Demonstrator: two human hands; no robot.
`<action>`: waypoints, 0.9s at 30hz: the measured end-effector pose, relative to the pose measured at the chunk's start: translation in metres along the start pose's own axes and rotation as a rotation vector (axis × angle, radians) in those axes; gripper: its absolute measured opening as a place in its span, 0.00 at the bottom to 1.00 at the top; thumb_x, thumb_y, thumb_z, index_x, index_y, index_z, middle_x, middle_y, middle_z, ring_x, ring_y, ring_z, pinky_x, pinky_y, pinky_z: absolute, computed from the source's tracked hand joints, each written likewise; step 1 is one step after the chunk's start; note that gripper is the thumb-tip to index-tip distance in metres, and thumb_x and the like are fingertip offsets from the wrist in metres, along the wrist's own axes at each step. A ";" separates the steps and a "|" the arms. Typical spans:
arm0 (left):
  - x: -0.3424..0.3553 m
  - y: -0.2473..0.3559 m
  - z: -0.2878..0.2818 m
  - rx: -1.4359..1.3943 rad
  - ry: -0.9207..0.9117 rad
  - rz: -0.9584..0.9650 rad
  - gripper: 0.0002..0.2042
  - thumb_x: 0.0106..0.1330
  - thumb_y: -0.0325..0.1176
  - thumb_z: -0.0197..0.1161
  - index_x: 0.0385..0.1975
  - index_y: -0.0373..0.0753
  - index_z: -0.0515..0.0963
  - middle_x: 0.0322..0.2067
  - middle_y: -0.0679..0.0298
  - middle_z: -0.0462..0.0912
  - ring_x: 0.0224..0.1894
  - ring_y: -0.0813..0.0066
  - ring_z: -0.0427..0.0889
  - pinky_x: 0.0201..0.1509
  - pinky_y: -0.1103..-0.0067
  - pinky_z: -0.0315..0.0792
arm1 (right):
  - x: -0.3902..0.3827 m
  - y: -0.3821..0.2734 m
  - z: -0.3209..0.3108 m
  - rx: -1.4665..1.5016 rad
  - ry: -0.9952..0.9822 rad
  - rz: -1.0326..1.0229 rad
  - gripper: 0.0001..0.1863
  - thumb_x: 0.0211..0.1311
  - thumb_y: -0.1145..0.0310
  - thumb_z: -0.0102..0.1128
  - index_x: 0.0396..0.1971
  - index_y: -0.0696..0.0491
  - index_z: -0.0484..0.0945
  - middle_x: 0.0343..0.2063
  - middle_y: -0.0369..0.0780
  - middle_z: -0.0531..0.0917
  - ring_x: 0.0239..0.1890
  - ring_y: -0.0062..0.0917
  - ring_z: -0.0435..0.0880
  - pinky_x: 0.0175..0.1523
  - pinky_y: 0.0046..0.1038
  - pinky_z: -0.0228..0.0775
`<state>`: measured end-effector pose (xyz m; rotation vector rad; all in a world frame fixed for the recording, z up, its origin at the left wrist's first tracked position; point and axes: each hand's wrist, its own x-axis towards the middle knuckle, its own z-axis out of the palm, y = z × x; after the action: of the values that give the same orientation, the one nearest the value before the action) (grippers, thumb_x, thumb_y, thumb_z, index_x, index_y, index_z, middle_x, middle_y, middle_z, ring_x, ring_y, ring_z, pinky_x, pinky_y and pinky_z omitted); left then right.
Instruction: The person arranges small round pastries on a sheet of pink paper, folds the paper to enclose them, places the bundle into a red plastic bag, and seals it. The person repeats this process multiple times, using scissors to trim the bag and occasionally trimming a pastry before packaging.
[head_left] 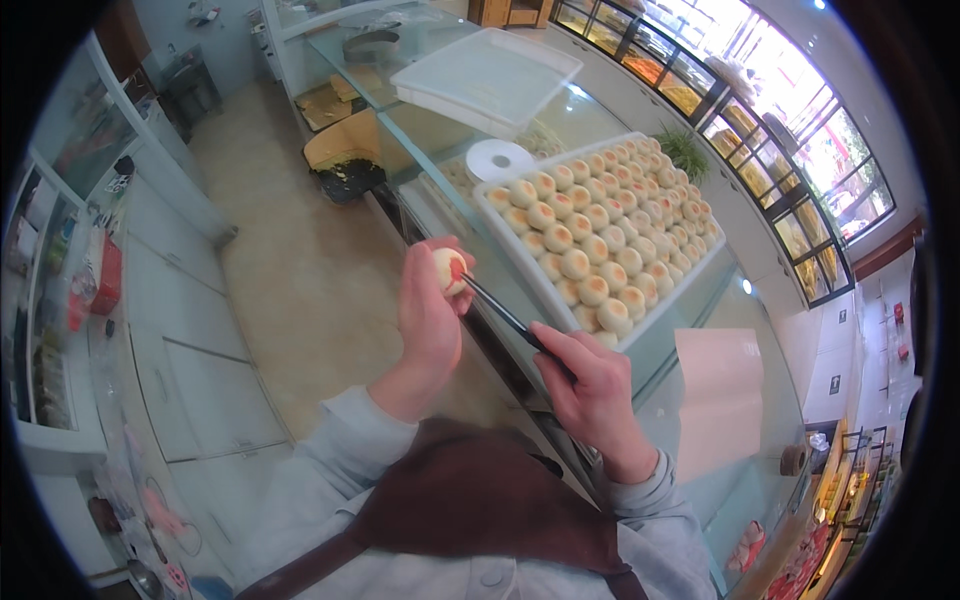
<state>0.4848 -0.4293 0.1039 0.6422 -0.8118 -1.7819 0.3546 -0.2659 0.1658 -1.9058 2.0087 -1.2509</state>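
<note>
We seem to be marking the bun [449, 274] with red, our left hand [430, 322] cupping it in curled fingers left of the tray [513, 241], our right hand [592, 388] pinching the dark stick [505, 318] at it, so the next move likely needs a light, steady touch.

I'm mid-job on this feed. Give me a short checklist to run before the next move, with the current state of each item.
1. Held bun secure in the left hand: ok, cupped between palm and fingers.
2. Dark slim tool gripped by the right hand: ok, held toward its near end.
3. Tool tip aimed at the bun's red patch: ok, its far end is there.
4. Red patch complete: cannot tell, tool and fingers partly block it.
5. Bun-filled tray supported: ok, it rests on the glass counter.
6. Red coating wet or dry: cannot tell.
</note>
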 end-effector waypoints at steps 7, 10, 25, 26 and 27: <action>0.104 0.025 -0.011 -0.169 0.103 0.148 0.21 0.89 0.50 0.46 0.61 0.37 0.73 0.44 0.59 0.84 0.37 0.75 0.79 0.42 0.77 0.73 | 0.094 0.010 0.054 -0.120 0.036 -0.121 0.17 0.64 0.76 0.72 0.53 0.50 0.89 0.28 0.39 0.83 0.26 0.35 0.85 0.31 0.35 0.76; 0.149 0.021 -0.005 -0.124 0.103 0.175 0.20 0.89 0.48 0.47 0.61 0.37 0.72 0.44 0.59 0.83 0.37 0.75 0.79 0.42 0.76 0.73 | 0.129 0.027 0.078 -0.148 0.126 -0.126 0.17 0.64 0.76 0.71 0.52 0.50 0.89 0.27 0.38 0.83 0.26 0.35 0.85 0.31 0.35 0.76; 0.381 -0.011 0.045 0.041 -0.123 -0.062 0.19 0.87 0.45 0.50 0.62 0.35 0.71 0.43 0.59 0.81 0.36 0.73 0.76 0.42 0.77 0.72 | 0.288 0.119 0.135 -0.261 0.380 0.257 0.15 0.65 0.77 0.68 0.51 0.52 0.89 0.28 0.42 0.84 0.28 0.39 0.86 0.32 0.37 0.77; 0.394 -0.014 0.048 0.034 -0.139 -0.096 0.19 0.87 0.45 0.50 0.62 0.35 0.71 0.43 0.59 0.81 0.36 0.73 0.76 0.42 0.77 0.72 | 0.297 0.121 0.140 -0.274 0.380 0.286 0.15 0.65 0.77 0.68 0.51 0.52 0.89 0.28 0.42 0.84 0.28 0.39 0.86 0.32 0.37 0.77; 0.406 -0.016 0.050 0.034 -0.185 -0.126 0.18 0.87 0.44 0.49 0.62 0.35 0.71 0.43 0.59 0.81 0.37 0.73 0.77 0.42 0.76 0.72 | 0.305 0.122 0.145 -0.285 0.378 0.315 0.16 0.65 0.77 0.68 0.52 0.52 0.89 0.28 0.41 0.85 0.28 0.39 0.86 0.32 0.37 0.77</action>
<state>0.3052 -0.7974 0.1025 0.5668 -0.9461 -1.9666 0.2788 -0.6152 0.1328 -1.4397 2.6770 -1.3770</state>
